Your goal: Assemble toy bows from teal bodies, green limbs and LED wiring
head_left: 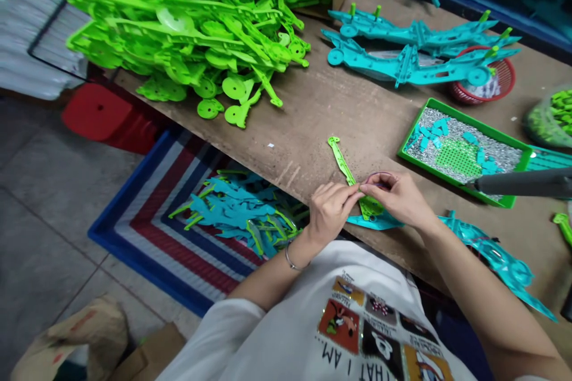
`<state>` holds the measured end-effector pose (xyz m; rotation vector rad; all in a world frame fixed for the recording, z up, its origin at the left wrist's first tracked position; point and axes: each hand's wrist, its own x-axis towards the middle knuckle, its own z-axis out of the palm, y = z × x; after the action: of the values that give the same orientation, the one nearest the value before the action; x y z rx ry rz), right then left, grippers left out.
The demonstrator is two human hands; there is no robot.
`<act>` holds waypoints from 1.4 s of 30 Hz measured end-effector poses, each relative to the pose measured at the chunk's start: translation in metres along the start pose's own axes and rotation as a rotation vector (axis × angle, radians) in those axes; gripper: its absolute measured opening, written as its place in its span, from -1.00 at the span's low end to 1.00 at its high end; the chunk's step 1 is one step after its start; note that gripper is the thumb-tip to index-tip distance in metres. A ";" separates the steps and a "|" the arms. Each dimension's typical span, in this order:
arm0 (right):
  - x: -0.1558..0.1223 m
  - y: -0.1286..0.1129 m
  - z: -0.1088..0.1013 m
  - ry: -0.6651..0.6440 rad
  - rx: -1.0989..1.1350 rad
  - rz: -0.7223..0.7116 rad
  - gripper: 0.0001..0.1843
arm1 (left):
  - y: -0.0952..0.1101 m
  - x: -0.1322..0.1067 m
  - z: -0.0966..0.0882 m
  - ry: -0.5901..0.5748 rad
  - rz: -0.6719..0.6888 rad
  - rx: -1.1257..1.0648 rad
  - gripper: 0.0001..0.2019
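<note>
My left hand (331,209) and my right hand (397,196) meet at the near edge of the wooden table (353,107). Both pinch a long bright green plastic part (342,162) that lies on the board, its round end pointing away from me. A thin loop, perhaps a rubber band (379,175), shows above my right fingers. Under my hands lies a teal plastic piece (491,250) that stretches to the right along the table edge.
A big heap of green plastic parts (192,24) fills the far left of the table. Teal assembled pieces (415,47), a red basket (500,80) and a green tray of small parts (465,152) lie right. A grey tool (522,183) points in. A striped bin of teal parts (232,214) sits below.
</note>
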<state>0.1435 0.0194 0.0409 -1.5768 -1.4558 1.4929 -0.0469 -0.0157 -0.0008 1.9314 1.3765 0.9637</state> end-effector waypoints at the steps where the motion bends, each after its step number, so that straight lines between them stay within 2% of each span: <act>1: 0.002 0.000 -0.001 0.002 -0.042 0.012 -0.66 | -0.002 -0.001 -0.001 -0.007 -0.022 -0.008 -0.75; 4: 0.008 0.000 -0.004 0.018 -0.144 0.021 -0.66 | -0.006 -0.001 -0.006 -0.011 -0.179 -0.116 -0.59; 7: 0.011 0.002 0.000 -0.002 -0.202 0.023 -0.67 | -0.011 -0.001 -0.008 -0.005 -0.347 -0.264 -0.61; 10: 0.013 0.005 0.008 0.009 -0.276 0.006 -0.68 | -0.013 -0.001 -0.006 -0.017 -0.426 -0.378 -0.61; 19: 0.008 0.003 0.019 0.128 -0.448 -0.074 -0.80 | -0.014 -0.001 0.000 -0.022 -0.496 -0.566 -0.57; 26: 0.006 0.018 0.024 0.225 -0.313 -0.052 -0.79 | -0.015 0.001 0.007 -0.004 -0.582 -0.840 -0.52; 30: 0.003 0.026 0.021 0.253 -0.230 -0.072 -0.74 | -0.009 0.003 0.010 -0.001 -0.560 -0.854 -0.55; 34: -0.001 0.028 0.021 0.244 -0.168 -0.096 -0.75 | -0.001 0.009 0.012 0.036 -0.564 -0.943 -0.57; 38: -0.004 0.027 0.022 0.244 -0.143 -0.103 -0.78 | 0.004 0.015 0.013 0.010 -0.638 -1.055 -0.54; 42: -0.006 0.027 0.021 0.215 -0.098 -0.114 -0.80 | 0.007 0.016 0.014 0.010 -0.706 -1.076 -0.55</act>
<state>0.1342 -0.0004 0.0135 -1.6265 -1.4857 1.1653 -0.0277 -0.0030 0.0004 0.5843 1.0442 1.0126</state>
